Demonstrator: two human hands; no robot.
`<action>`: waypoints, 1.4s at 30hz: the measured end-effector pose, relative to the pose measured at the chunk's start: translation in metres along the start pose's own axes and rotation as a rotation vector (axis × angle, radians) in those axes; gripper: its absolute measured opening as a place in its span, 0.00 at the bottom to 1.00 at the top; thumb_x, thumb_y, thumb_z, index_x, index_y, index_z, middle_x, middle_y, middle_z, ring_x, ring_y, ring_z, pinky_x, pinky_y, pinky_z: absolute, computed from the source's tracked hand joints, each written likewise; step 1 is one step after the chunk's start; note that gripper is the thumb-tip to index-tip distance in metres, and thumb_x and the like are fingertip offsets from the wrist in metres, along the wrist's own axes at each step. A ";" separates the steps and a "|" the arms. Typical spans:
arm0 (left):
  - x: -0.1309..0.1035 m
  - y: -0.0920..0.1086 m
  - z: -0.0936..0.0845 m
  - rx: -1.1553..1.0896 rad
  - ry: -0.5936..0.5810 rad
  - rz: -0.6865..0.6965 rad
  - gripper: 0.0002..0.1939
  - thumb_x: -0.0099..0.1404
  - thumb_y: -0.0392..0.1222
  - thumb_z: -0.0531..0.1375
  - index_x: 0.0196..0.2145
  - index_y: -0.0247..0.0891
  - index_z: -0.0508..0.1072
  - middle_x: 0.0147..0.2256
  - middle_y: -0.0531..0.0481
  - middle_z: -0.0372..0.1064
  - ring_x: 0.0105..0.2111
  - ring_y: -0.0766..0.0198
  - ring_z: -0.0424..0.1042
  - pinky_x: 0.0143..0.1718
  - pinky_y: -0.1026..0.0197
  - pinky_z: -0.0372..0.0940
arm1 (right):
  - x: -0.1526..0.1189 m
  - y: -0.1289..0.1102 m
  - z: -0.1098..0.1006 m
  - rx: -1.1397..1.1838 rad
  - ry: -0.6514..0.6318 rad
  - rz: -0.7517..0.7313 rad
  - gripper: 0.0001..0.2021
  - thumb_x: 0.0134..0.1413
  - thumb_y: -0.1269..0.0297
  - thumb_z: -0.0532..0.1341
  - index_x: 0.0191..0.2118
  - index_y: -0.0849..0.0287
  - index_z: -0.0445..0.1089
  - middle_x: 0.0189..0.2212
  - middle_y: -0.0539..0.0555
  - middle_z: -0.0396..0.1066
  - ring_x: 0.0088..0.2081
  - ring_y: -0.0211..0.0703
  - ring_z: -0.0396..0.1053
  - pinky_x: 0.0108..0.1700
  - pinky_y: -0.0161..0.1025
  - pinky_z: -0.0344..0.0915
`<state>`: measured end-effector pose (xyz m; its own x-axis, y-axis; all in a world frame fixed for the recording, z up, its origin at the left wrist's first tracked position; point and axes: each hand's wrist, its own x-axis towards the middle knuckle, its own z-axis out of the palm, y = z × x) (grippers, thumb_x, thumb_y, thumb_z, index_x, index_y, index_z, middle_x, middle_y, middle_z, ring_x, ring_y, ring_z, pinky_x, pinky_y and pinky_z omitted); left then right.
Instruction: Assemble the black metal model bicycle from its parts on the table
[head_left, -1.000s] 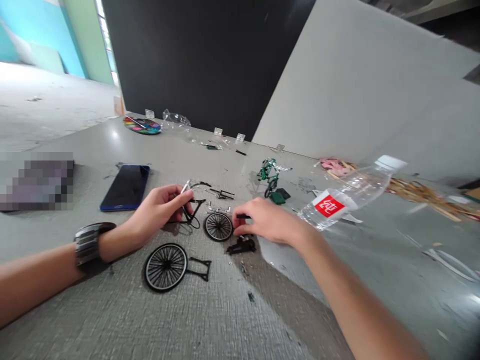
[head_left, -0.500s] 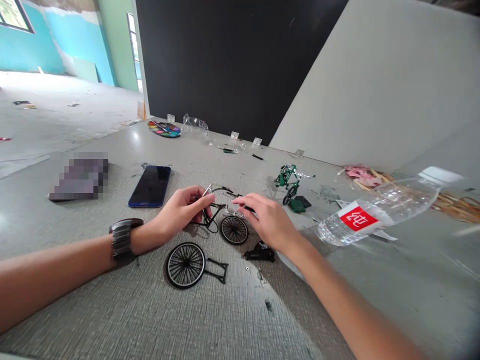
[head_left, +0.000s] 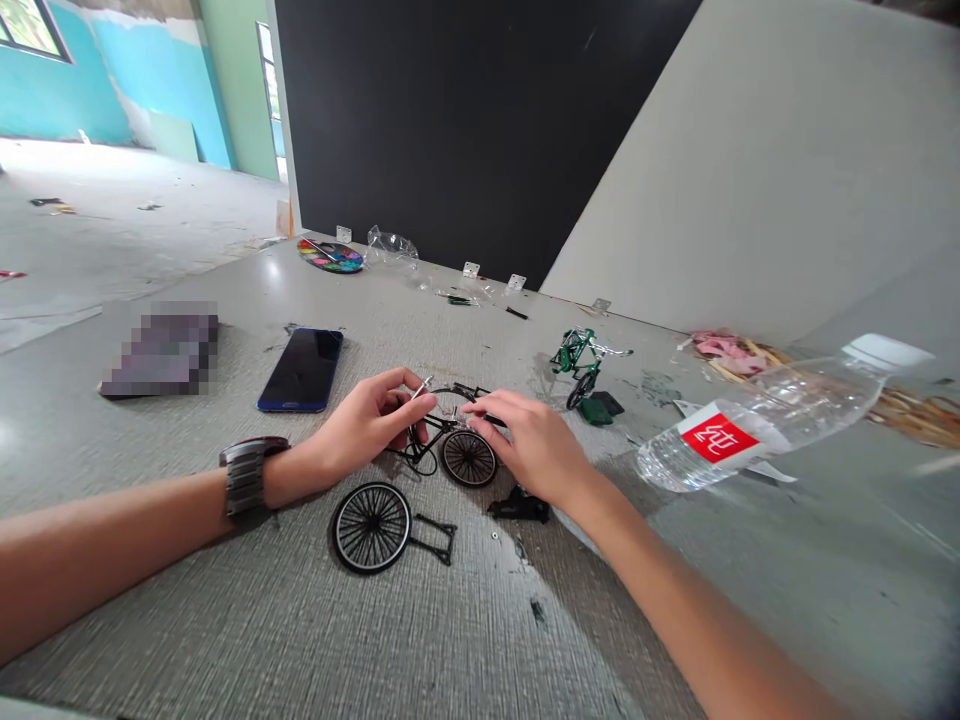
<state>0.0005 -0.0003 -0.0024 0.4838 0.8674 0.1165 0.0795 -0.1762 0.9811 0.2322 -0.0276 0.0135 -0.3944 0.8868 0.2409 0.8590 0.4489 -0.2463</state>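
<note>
Left hand (head_left: 386,415) curled, right hand (head_left: 536,440) half-curled, fingertips nearly together on both; black bicycle frame (head_left: 430,439) in the left hand's pinch; near wheel (head_left: 372,526) flat on the table (head_left: 247,620); far wheel (head_left: 469,458) between the hands; dark piece (head_left: 496,421), mostly hidden, in the right hand's pinch.

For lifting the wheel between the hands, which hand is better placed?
Probably the right hand: closer to that wheel, though possibly holding a dark piece; the left hand holds the black frame.
</note>
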 end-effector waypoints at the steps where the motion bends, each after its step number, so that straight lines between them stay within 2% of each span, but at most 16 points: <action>1: 0.000 0.000 0.000 0.000 0.000 0.000 0.15 0.67 0.55 0.58 0.37 0.39 0.64 0.26 0.52 0.73 0.21 0.70 0.65 0.24 0.66 0.60 | 0.000 0.001 -0.001 -0.014 -0.001 0.006 0.13 0.68 0.61 0.53 0.48 0.53 0.74 0.47 0.52 0.76 0.44 0.45 0.74 0.45 0.42 0.67; 9: -0.002 0.000 -0.001 0.000 0.003 -0.013 0.14 0.68 0.54 0.58 0.37 0.40 0.63 0.26 0.52 0.73 0.21 0.70 0.65 0.23 0.67 0.59 | 0.001 0.018 -0.016 -0.128 0.002 0.079 0.12 0.66 0.63 0.55 0.46 0.53 0.76 0.44 0.54 0.77 0.42 0.47 0.74 0.44 0.45 0.67; 15: -0.003 0.000 0.000 0.015 0.010 -0.010 0.15 0.67 0.55 0.57 0.37 0.40 0.63 0.27 0.52 0.73 0.22 0.69 0.65 0.24 0.66 0.59 | -0.001 0.028 -0.018 -0.067 -0.083 0.001 0.13 0.65 0.65 0.56 0.49 0.50 0.76 0.45 0.53 0.76 0.42 0.45 0.74 0.44 0.45 0.68; 23: -0.002 0.003 0.000 0.006 0.017 -0.020 0.15 0.67 0.55 0.58 0.36 0.40 0.63 0.26 0.52 0.73 0.22 0.70 0.65 0.24 0.66 0.59 | -0.001 0.022 -0.011 0.034 -0.115 -0.076 0.09 0.65 0.64 0.57 0.46 0.50 0.74 0.44 0.50 0.76 0.43 0.42 0.73 0.44 0.41 0.67; 30: -0.001 0.000 0.000 0.000 0.010 -0.017 0.15 0.67 0.55 0.57 0.37 0.40 0.63 0.27 0.52 0.73 0.21 0.70 0.65 0.24 0.66 0.60 | 0.000 0.015 -0.004 -0.042 -0.038 0.008 0.07 0.65 0.65 0.57 0.43 0.52 0.72 0.44 0.52 0.75 0.40 0.43 0.72 0.40 0.41 0.65; 34: -0.002 -0.002 0.000 0.004 0.015 -0.003 0.16 0.67 0.56 0.58 0.37 0.40 0.63 0.27 0.52 0.73 0.22 0.69 0.66 0.23 0.66 0.59 | 0.001 0.005 -0.002 0.017 -0.101 -0.003 0.06 0.65 0.62 0.58 0.41 0.52 0.73 0.41 0.51 0.74 0.40 0.42 0.72 0.41 0.40 0.64; 38: -0.002 -0.001 0.000 0.003 0.008 0.005 0.15 0.68 0.54 0.58 0.37 0.40 0.63 0.26 0.52 0.73 0.22 0.69 0.66 0.24 0.66 0.60 | 0.001 -0.002 0.002 0.029 -0.108 0.063 0.05 0.63 0.61 0.60 0.39 0.53 0.72 0.39 0.52 0.74 0.39 0.43 0.71 0.40 0.39 0.62; 42: -0.002 0.000 0.000 0.002 0.005 0.000 0.15 0.68 0.54 0.58 0.37 0.40 0.63 0.26 0.53 0.73 0.22 0.70 0.65 0.24 0.66 0.60 | 0.000 -0.005 0.005 -0.002 -0.134 0.112 0.07 0.65 0.62 0.57 0.37 0.54 0.71 0.38 0.54 0.73 0.39 0.45 0.70 0.37 0.39 0.61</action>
<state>-0.0002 -0.0021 -0.0024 0.4790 0.8700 0.1170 0.0813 -0.1767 0.9809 0.2259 -0.0289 0.0100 -0.3364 0.9379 0.0845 0.9006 0.3466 -0.2624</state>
